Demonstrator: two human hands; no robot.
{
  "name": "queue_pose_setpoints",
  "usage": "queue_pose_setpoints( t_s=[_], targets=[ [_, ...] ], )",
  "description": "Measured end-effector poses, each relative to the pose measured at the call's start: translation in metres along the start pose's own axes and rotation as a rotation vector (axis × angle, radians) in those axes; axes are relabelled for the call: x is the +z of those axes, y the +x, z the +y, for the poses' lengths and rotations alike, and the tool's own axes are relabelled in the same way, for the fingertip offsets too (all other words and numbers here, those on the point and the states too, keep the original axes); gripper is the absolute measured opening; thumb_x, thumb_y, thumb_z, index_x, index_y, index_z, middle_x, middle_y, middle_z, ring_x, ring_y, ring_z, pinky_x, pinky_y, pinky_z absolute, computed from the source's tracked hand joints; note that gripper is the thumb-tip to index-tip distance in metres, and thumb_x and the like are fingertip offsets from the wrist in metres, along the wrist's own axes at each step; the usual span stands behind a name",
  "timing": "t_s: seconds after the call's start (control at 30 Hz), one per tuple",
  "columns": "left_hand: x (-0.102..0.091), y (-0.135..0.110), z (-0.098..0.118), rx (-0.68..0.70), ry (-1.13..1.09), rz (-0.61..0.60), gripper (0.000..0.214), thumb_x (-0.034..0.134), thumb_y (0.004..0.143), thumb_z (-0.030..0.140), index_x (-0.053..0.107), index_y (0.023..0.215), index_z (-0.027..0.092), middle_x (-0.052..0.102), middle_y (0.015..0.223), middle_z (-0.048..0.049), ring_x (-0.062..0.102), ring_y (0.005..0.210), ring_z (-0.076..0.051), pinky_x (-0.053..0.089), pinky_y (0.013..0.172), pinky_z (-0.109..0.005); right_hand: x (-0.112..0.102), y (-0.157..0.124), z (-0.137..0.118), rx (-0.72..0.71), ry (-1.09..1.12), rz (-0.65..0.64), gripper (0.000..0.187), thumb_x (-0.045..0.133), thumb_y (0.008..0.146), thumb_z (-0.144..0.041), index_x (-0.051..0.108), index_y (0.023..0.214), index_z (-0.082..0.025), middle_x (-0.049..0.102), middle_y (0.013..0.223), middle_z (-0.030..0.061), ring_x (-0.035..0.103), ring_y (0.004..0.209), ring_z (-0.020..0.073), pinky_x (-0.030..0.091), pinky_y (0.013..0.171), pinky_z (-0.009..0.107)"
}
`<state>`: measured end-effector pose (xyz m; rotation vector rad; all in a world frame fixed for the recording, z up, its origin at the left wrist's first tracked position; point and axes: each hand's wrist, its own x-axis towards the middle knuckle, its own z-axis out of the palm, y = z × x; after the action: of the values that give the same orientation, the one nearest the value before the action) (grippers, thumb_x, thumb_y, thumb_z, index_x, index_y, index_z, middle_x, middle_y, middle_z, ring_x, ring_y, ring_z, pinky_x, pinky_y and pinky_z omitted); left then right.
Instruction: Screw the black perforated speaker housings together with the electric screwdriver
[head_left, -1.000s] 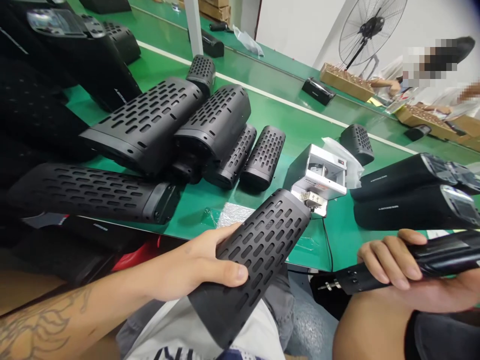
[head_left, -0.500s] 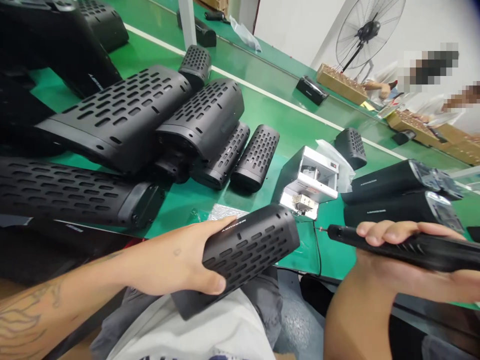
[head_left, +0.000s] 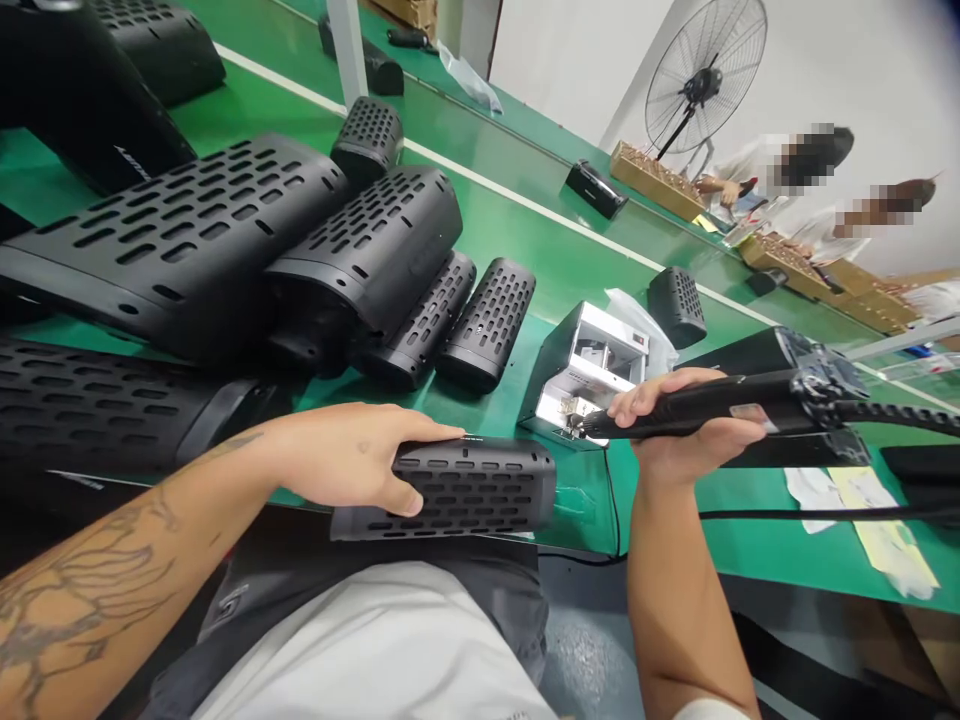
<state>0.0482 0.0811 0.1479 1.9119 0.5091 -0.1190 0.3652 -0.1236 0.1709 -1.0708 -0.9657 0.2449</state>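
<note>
My left hand [head_left: 367,460] is wrapped round a black slotted housing [head_left: 480,490] at the table's front edge, thumb on its slotted face. In my right hand [head_left: 682,425] is a black electric screwdriver [head_left: 697,405] with a cord trailing to the right. Its tip meets the front of a small silver-and-black screw feeder [head_left: 589,365], at the metal block there. The very end of the bit is too small to make out. My two hands are apart, the housing to the left of the feeder.
Several black slotted housings [head_left: 367,245] lie on the green table to the left. Behind the screwdriver are black housings [head_left: 757,350], and papers [head_left: 862,510] lie at right. A fan [head_left: 701,85], boxes [head_left: 660,180] and two people are farther back. A cable [head_left: 611,510] hangs by the feeder.
My right hand has carried the electric screwdriver left and forward to the screw feeder. The housing in my left hand has turned more level and shifted slightly left. The view has moved a little.
</note>
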Motion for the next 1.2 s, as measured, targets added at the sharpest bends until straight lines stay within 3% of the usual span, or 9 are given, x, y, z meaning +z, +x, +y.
queue_pose_setpoints(
  t_s=[0.1, 0.2, 0.3, 0.43, 0.57, 0.7, 0.9, 1.2],
  targets=[
    [0.006, -0.011, -0.010, 0.026, 0.281, 0.019, 0.076, 0.085, 0.096, 0.059, 0.079, 0.170, 0.041, 0.081, 0.168, -0.0063, 0.080, 0.147, -0.043, 0.064, 0.120, -0.044, 0.001, -0.004, -0.001, 0.013, -0.009, 0.002, 0.076, 0.087, 0.088, -0.100, 0.079, 0.093, -0.025, 0.071, 0.064, -0.0032, 0.065, 0.045, 0.0187, 0.062, 0.049, 0.035],
    [0.020, -0.022, -0.018, 0.119, 0.381, 0.205, 0.067, 0.073, 0.106, 0.063, 0.081, 0.168, 0.038, 0.076, 0.171, -0.0103, 0.073, 0.154, -0.047, 0.056, 0.136, -0.055, 0.003, -0.006, -0.009, 0.028, -0.012, 0.013, 0.074, 0.089, 0.088, -0.099, 0.082, 0.095, -0.026, 0.072, 0.064, -0.0031, 0.066, 0.045, 0.0191, 0.061, 0.050, 0.035],
    [0.033, -0.024, -0.024, 0.160, 0.399, 0.285, 0.062, 0.065, 0.109, 0.059, 0.085, 0.162, 0.034, 0.077, 0.168, -0.0121, 0.076, 0.148, -0.045, 0.056, 0.134, -0.056, 0.005, -0.014, -0.033, 0.028, -0.019, 0.005, 0.071, 0.091, 0.085, -0.098, 0.086, 0.096, -0.028, 0.072, 0.063, -0.0020, 0.066, 0.045, 0.0217, 0.060, 0.051, 0.038],
    [0.043, -0.018, -0.033, 0.186, 0.439, 0.333, 0.063, 0.056, 0.112, 0.056, 0.085, 0.162, 0.031, 0.079, 0.164, -0.0131, 0.076, 0.145, -0.042, 0.058, 0.129, -0.054, 0.003, -0.040, -0.087, 0.062, -0.088, -0.036, 0.067, 0.090, 0.086, -0.098, 0.094, 0.108, -0.035, 0.072, 0.066, 0.0009, 0.064, 0.048, 0.0259, 0.063, 0.057, 0.047],
    [0.048, -0.013, -0.044, 0.244, 0.457, 0.396, 0.062, 0.054, 0.113, 0.055, 0.085, 0.162, 0.032, 0.081, 0.160, -0.0126, 0.077, 0.139, -0.039, 0.059, 0.126, -0.053, 0.004, -0.068, -0.121, 0.087, -0.125, -0.216, 0.055, 0.088, 0.098, -0.086, 0.095, 0.122, -0.038, 0.073, 0.069, 0.0034, 0.066, 0.053, 0.0287, 0.066, 0.061, 0.052],
    [0.050, -0.013, -0.046, 0.280, 0.479, 0.433, 0.062, 0.052, 0.113, 0.054, 0.087, 0.158, 0.032, 0.082, 0.158, -0.0126, 0.079, 0.137, -0.041, 0.063, 0.120, -0.056, 0.019, -0.080, -0.116, 0.086, -0.061, -0.208, 0.064, 0.082, 0.102, -0.091, 0.094, 0.120, -0.031, 0.077, 0.073, 0.0025, 0.071, 0.055, 0.0275, 0.066, 0.061, 0.048],
    [0.050, -0.013, -0.041, 0.294, 0.522, 0.455, 0.063, 0.049, 0.112, 0.053, 0.090, 0.154, 0.029, 0.084, 0.153, -0.0134, 0.082, 0.132, -0.039, 0.067, 0.113, -0.057, 0.044, -0.077, -0.093, 0.100, 0.048, -0.150, 0.066, 0.089, 0.097, -0.089, 0.093, 0.110, -0.025, 0.078, 0.073, 0.0000, 0.072, 0.052, 0.0241, 0.067, 0.060, 0.044],
    [0.055, -0.014, -0.043, 0.347, 0.548, 0.508, 0.057, 0.053, 0.112, 0.045, 0.090, 0.151, 0.030, 0.086, 0.146, -0.0111, 0.084, 0.126, -0.036, 0.071, 0.106, -0.053, 0.049, -0.072, -0.075, 0.157, 0.127, -0.229, 0.064, 0.094, 0.095, -0.086, 0.092, 0.105, -0.023, 0.075, 0.071, -0.0015, 0.069, 0.049, 0.0189, 0.063, 0.054, 0.038]
  ],
)
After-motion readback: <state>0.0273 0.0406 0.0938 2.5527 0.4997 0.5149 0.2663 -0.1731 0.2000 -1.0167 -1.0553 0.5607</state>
